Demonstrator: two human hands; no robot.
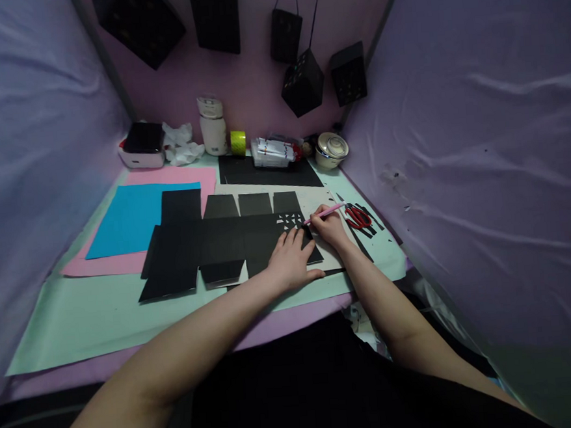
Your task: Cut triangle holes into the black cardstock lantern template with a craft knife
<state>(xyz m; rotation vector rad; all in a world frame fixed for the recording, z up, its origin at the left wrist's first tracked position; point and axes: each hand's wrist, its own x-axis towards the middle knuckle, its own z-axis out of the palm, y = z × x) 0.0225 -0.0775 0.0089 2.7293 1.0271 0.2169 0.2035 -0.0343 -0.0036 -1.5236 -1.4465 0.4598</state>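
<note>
A flat black card cutout (223, 238) with flaps lies across the table. Near its right end is a patch of small white triangular shapes (290, 221). My left hand (294, 260) rests on the card just below that patch, palm down with its fingers spread. In my right hand (328, 227) is a pink pen (331, 211), held in a pinch, its tip at the card's right edge beside the white shapes. Under the card's right part lies a pale board (321, 202).
Red-handled scissors (359, 217) lie on black scraps at the right. Blue paper (124, 219) and pink paper (81, 266) are at the left. A white bottle (213, 131), yellow tape (238, 143) and a bowl (330, 151) stand at the back. Black boxes (303, 82) hang above.
</note>
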